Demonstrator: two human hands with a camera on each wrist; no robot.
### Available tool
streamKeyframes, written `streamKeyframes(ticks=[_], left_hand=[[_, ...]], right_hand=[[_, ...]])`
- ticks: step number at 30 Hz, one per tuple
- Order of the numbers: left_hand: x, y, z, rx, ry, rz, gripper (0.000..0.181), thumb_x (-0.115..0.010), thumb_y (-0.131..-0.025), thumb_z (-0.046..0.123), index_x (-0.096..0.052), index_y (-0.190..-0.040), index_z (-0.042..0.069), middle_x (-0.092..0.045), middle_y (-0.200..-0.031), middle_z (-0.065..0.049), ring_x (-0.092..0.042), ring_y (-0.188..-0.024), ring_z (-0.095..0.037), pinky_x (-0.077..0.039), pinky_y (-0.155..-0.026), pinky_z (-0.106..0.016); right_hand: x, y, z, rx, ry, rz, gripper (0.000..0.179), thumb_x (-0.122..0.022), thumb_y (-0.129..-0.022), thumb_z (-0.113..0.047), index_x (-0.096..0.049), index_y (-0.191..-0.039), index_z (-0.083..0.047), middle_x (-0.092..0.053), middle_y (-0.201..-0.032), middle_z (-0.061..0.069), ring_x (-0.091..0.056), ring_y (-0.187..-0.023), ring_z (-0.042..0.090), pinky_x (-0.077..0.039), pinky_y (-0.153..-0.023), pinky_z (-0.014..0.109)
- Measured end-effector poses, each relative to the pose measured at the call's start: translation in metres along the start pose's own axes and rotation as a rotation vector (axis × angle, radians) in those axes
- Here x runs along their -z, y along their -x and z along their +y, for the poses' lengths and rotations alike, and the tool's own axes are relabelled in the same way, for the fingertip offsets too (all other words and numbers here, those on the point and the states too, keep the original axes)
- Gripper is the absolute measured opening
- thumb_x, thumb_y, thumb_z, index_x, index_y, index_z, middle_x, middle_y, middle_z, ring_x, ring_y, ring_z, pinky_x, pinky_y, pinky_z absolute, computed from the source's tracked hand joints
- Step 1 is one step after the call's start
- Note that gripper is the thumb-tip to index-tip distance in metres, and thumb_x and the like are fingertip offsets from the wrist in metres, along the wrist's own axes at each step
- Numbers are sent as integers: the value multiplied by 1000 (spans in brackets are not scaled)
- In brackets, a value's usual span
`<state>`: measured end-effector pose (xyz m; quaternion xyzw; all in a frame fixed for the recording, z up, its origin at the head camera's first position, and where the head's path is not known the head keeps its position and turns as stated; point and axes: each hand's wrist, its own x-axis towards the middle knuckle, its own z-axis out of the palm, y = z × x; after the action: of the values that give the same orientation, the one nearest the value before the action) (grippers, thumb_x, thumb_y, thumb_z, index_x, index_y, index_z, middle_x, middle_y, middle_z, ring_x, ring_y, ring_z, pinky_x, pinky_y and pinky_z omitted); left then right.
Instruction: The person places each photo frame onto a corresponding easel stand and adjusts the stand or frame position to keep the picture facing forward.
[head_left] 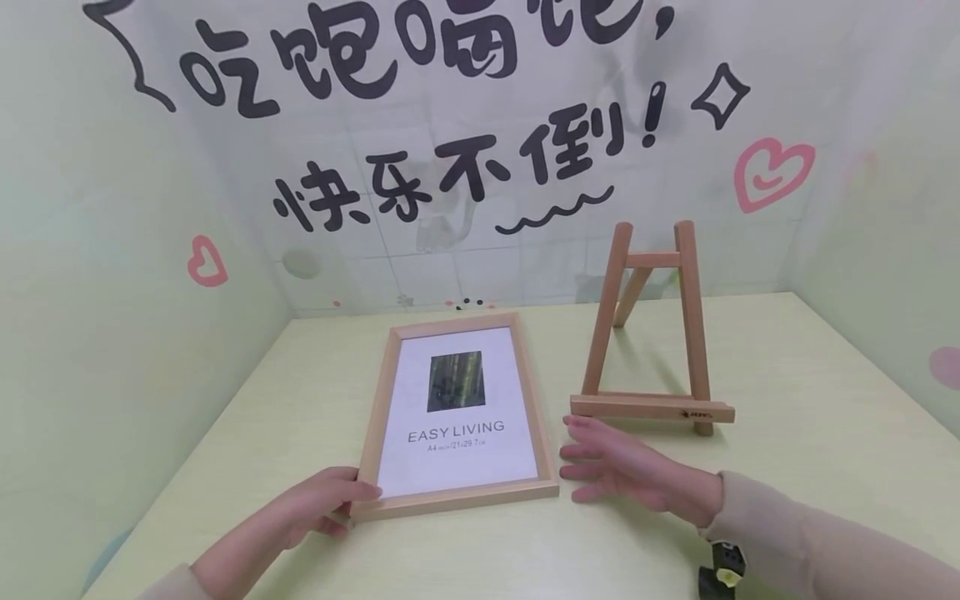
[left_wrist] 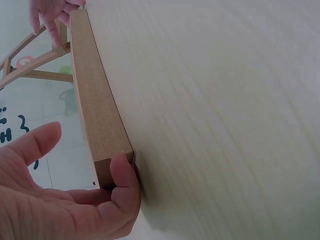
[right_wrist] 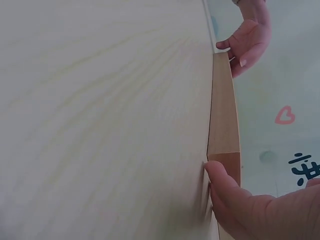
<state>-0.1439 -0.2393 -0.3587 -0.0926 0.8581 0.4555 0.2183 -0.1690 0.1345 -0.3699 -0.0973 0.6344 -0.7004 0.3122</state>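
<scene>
A light wooden picture frame (head_left: 550, 433) lies face up, its white insert reading "EASY LIVING" below a small dark green picture. At the near left corner, my left hand (head_left: 322, 500) curls its fingers round the frame; the left wrist view shows the fingers (left_wrist: 122, 172) bent at that corner and the thumb raised over the face. My right hand (head_left: 626, 467) is beside the near right corner, fingers spread and pointing left. Its fingertips overlap the corner in the right wrist view. Behind the right hand stands a small wooden easel (head_left: 652, 406), its ledge bearing nothing.
The pale wood-grain table (head_left: 300, 400) carries both objects. Behind it hangs a whitish backdrop (head_left: 322, 275) with black lettering and pink hearts. Pale green panels (head_left: 135, 333) flank the table. A black-and-yellow device (head_left: 726, 567) hangs by the right sleeve (head_left: 810, 533).
</scene>
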Motion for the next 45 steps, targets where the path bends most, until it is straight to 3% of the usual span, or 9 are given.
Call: streamKeyframes(ticks=[5,9,16,22,26,28,32,38,45], left_hand=[[-4,-4,3,11,-29,36,22,-57,-84,23,-53,-87,2,-43,-71,-5,-43,-70,-18,-48,-57,-27],[-5,-5,4,22,-34,41,21,-57,-84,21,-55,-91,1,-42,-71,-5,-43,-70,-18,-48,-57,-27],[-5,-4,4,38,-7,40,23,-56,-84,20,-55,-97,1,-41,-71,-5,-43,-72,-18,-48,-57,-27],[-4,-2,4,0,31,17,20,-55,-85,18,-54,-92,-1,-39,-68,-3,-43,-66,-16,-46,-56,-25],[-1,-1,4,-39,68,-18,35,-56,-82,13,-52,-109,-8,-44,-71,-4,-43,-61,-15,-45,-56,-23],[0,0,3,-41,89,-17,50,-58,-80,10,-44,-123,-12,-50,-77,-6,-46,-64,-15,-46,-58,-24],[2,0,2,-41,143,-16,70,-62,-76,4,-28,-134,-12,-58,-94,-12,-53,-73,-18,-49,-62,-27],[6,-3,-1,-65,205,-68,79,-63,-75,-3,-16,-140,-9,-58,-110,-20,-57,-79,-19,-50,-65,-30],[10,-4,-4,-74,227,-123,87,-65,-74,-2,-12,-142,-4,-57,-108,-19,-58,-82,-19,-51,-69,-30]], right_hand=[[-3,-3,2,0,1,-26,66,-39,-97,-32,-3,-145,-5,-17,-142,37,-35,-125,45,-52,-87,46],[-4,-5,1,-16,-11,-26,69,-39,-97,-37,-2,-145,-5,-17,-142,36,-32,-127,46,-51,-86,45],[-4,-7,-1,-33,-98,-8,68,-43,-95,-30,-4,-145,-5,-15,-141,38,-34,-125,46,-52,-86,46],[-2,-10,2,-50,-123,11,70,-49,-92,-16,-4,-145,-7,-37,-133,27,-51,-112,31,-53,-83,41],[-1,-13,2,-69,-79,26,73,-52,-91,-15,-5,-146,-6,-53,-117,14,-58,-97,20,-53,-79,36],[-1,-15,2,-74,-36,36,74,-54,-89,-13,-7,-146,-5,-55,-108,11,-58,-88,16,-52,-78,33],[-3,-18,3,-62,60,63,75,-57,-86,-8,-11,-145,-1,-55,-98,9,-55,-82,14,-52,-79,32],[-6,-21,2,-33,107,62,78,-58,-83,-2,-8,-143,5,-54,-111,21,-59,-94,19,-50,-90,38],[-5,-24,-1,-52,147,58,82,-62,-80,-2,-10,-144,4,-48,-117,23,-58,-93,19,-51,-89,36]])
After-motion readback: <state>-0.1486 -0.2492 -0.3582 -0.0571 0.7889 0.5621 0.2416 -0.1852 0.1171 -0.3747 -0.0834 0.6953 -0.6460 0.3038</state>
